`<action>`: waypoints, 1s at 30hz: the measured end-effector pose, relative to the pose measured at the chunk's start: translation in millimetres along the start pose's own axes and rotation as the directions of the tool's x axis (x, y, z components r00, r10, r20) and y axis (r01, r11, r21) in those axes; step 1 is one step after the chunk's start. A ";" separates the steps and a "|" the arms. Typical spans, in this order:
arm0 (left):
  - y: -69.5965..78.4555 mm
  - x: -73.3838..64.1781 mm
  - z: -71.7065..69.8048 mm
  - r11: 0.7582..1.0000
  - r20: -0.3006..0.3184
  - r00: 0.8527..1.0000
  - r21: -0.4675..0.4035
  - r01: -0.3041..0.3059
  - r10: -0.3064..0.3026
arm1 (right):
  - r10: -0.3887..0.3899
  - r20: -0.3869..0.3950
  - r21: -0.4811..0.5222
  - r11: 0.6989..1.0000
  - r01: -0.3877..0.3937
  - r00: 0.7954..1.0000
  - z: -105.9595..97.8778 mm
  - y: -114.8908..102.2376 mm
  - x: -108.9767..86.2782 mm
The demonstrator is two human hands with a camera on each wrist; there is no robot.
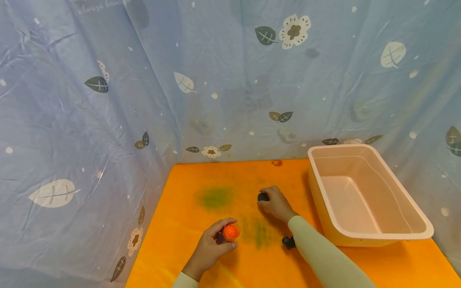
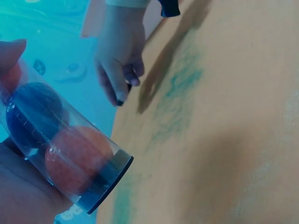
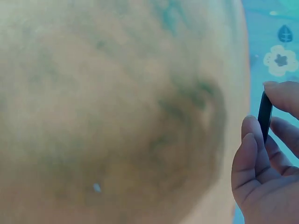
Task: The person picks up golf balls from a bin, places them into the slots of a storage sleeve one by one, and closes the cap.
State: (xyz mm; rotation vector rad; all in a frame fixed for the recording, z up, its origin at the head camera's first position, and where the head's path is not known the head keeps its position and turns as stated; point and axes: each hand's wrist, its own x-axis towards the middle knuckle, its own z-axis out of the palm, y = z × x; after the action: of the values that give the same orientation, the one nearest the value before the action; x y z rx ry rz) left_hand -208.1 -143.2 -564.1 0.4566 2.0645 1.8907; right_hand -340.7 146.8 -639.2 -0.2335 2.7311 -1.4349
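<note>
My left hand (image 1: 210,246) grips a clear plastic tube (image 2: 108,148) with a black base, its top end facing the head camera. Inside sit an orange ball (image 2: 77,158) at the bottom, a dark blue ball (image 2: 37,114) above it, and another orange ball (image 1: 231,231) at the top. Farther forward and to the right, my right hand (image 1: 279,206) pinches a thin black disc, seemingly a lid (image 3: 265,115), between thumb and fingers. The disc is held on edge in the right wrist view, apart from the tube.
A large beige plastic tub (image 1: 322,192) stands on the orange table (image 1: 187,182) to the right. Green stains (image 1: 216,198) mark the tabletop. A blue patterned curtain (image 1: 230,80) encloses the back and sides. A small black object (image 1: 288,242) shows beside the right sleeve.
</note>
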 end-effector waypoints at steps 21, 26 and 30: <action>-1.0 10.1 1.9 1.000 0.029 0.999 0.011 -0.028 0.027 | -0.217 -0.065 0.269 0.936 0.226 0.974 -61.1 -93.6 -60.0; -3.4 10.4 1.7 0.999 0.056 0.998 -0.023 -0.029 0.030 | -0.312 -0.040 0.304 0.901 0.309 0.949 -67.3 -115.4 -73.6; -5.7 10.6 2.3 0.999 0.062 0.997 -0.027 -0.041 0.042 | -0.435 -0.006 0.285 0.862 0.419 0.900 -64.1 -127.1 -82.2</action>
State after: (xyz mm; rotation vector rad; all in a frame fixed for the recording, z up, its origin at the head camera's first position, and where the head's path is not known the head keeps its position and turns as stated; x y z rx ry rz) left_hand -216.9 -137.1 -570.1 0.5490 2.0033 1.8997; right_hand -252.6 140.8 -500.5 -0.8996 2.4821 -1.8568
